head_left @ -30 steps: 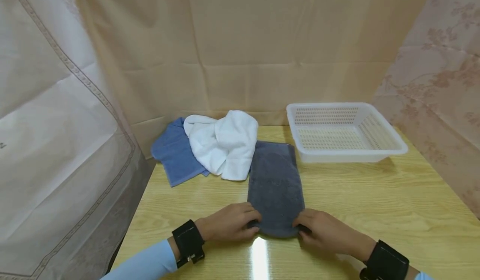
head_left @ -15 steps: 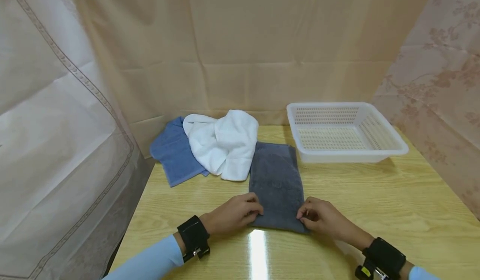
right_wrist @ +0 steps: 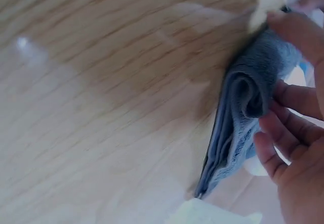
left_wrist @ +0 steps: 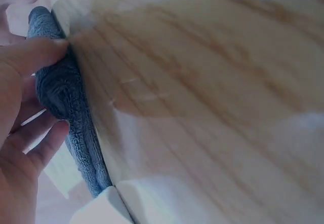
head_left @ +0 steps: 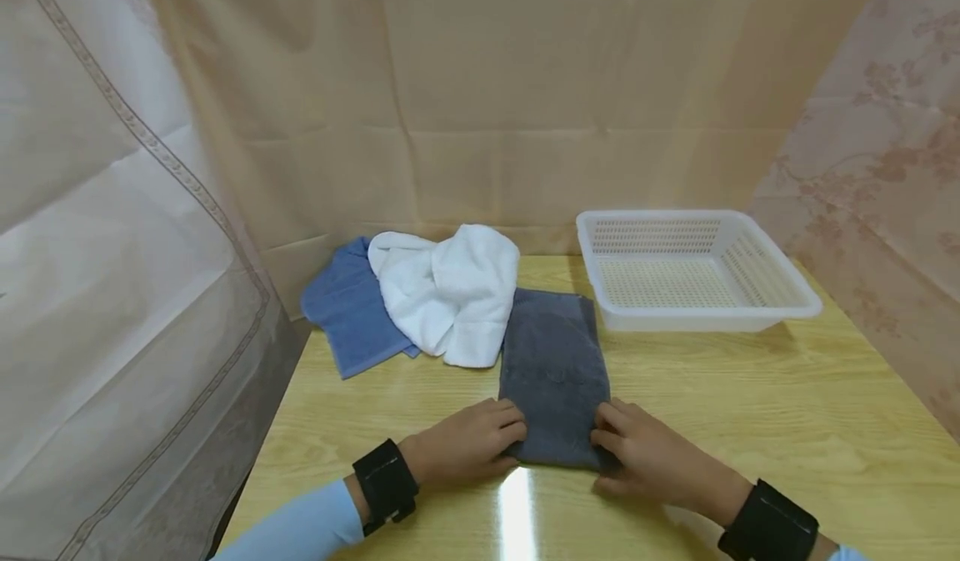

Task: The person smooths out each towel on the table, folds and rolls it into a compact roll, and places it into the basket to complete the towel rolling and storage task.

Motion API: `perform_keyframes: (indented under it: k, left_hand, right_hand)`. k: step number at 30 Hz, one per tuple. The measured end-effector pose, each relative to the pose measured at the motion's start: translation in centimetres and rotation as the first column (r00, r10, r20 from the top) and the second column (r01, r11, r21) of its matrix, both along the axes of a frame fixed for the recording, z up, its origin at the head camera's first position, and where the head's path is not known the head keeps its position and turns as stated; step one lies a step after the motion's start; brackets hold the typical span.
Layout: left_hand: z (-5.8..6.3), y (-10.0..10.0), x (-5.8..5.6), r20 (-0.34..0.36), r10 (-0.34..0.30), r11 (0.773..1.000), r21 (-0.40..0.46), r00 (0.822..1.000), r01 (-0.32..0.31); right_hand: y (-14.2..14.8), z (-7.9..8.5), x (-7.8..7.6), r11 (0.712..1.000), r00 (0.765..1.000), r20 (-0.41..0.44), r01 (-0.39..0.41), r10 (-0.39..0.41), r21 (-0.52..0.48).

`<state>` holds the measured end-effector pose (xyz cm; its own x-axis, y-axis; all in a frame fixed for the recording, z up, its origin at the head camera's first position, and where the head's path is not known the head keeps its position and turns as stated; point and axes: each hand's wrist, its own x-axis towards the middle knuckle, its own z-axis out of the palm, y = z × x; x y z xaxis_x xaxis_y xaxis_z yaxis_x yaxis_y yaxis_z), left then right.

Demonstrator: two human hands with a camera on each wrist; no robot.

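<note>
A dark grey towel [head_left: 555, 369], folded into a long strip, lies in the middle of the table with its short near edge towards me. My left hand [head_left: 472, 443] grips the near left corner; in the left wrist view its thumb [left_wrist: 43, 54] lies on the table-side edge and the fingers reach over the fold. At the near right corner my right hand [head_left: 652, 457] holds the towel in the same way. The right wrist view shows the towel's end [right_wrist: 250, 95] as a rolled fold with stacked layers beneath, between thumb and curled fingers.
A crumpled white towel [head_left: 450, 294] touches the grey one's far left side and partly covers a blue towel [head_left: 348, 319]. An empty white plastic basket [head_left: 712, 318] stands at the back right of the wooden table [head_left: 750, 394]. Cloth sheets [head_left: 510, 86] hang behind and at both sides.
The near edge was rounded, then lay flatter as the fingers lifted and loosened half a second ago. Now both hands have come down and back a little, gripping the near corners again.
</note>
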<state>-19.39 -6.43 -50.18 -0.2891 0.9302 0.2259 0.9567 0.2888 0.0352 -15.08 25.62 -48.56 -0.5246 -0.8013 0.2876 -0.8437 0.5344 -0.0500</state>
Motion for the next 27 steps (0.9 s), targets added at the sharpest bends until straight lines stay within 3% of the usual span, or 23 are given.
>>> perform_keyframes:
  k: [3, 6, 8, 10, 12, 15, 17, 18, 20, 21, 23, 25, 27]
  left_hand:
    - [-0.1, 0.2, 0.2, -0.009, 0.011, 1.000, 0.020, 1.000, -0.010]
    - [-0.3, 0.2, 0.3, -0.002, 0.009, 0.998, 0.059, 1.000, -0.009]
    - [-0.4, 0.2, 0.2, 0.037, 0.012, 0.996, 0.088, 0.999, -0.015]
    - [-0.5, 0.1, 0.1, 0.122, 0.015, 0.993, 0.116, 0.992, -0.030]
    - [-0.4, 0.1, 0.0, 0.230, 0.019, 0.989, 0.140, 0.973, -0.052]
    - [-0.3, 0.0, -0.3, 0.392, 0.028, 0.983, 0.158, 0.919, -0.097]
    - [-0.2, -0.1, -0.4, 0.454, 0.047, 0.978, 0.162, 0.890, -0.134]
    - [-0.2, -0.1, -0.5, 0.466, 0.049, 0.974, 0.175, 0.883, -0.146]
    - [-0.1, -0.1, -0.6, 0.486, 0.059, 0.965, 0.196, 0.872, -0.174]
    - [-0.1, -0.1, -0.7, 0.488, 0.061, 0.961, 0.206, 0.871, -0.184]
    - [0.0, -0.1, -1.0, 0.487, 0.061, 0.955, 0.227, 0.871, -0.193]
    - [0.1, -0.1, -1.2, 0.494, 0.066, 0.952, 0.231, 0.867, -0.203]
    - [0.1, -0.1, -1.4, 0.497, 0.068, 0.952, 0.227, 0.865, -0.206]
  right_hand:
    - [0.0, -0.1, 0.3, 0.998, 0.997, -0.077, -0.024, 0.028, 0.060]
    - [0.1, -0.3, 0.4, 0.999, 0.993, -0.111, -0.028, 0.033, 0.046]
    - [0.3, -0.3, 0.2, 1.000, 1.000, -0.031, -0.006, 0.006, -0.006]
    - [0.7, -0.3, 0.0, 0.997, 0.989, 0.145, 0.039, -0.028, -0.070]
    - [1.2, -0.3, -0.4, 0.985, 0.933, 0.357, 0.106, -0.050, -0.139]
    - [1.8, -0.4, -1.0, 0.955, 0.797, 0.603, 0.187, -0.011, -0.230]
    - [2.0, -0.6, -1.2, 0.931, 0.711, 0.702, 0.223, 0.047, -0.288]
    - [2.1, -0.7, -1.4, 0.920, 0.677, 0.732, 0.238, 0.072, -0.311]
    - [2.1, -0.8, -1.6, 0.902, 0.626, 0.773, 0.265, 0.108, -0.342]
    - [2.0, -0.8, -1.6, 0.896, 0.614, 0.782, 0.281, 0.107, -0.343]
    - [1.9, -0.8, -1.8, 0.894, 0.615, 0.785, 0.304, 0.079, -0.328]
    - [1.7, -0.7, -1.9, 0.902, 0.647, 0.762, 0.318, 0.021, -0.294]
    - [1.5, -0.6, -1.9, 0.909, 0.696, 0.717, 0.323, -0.041, -0.262]
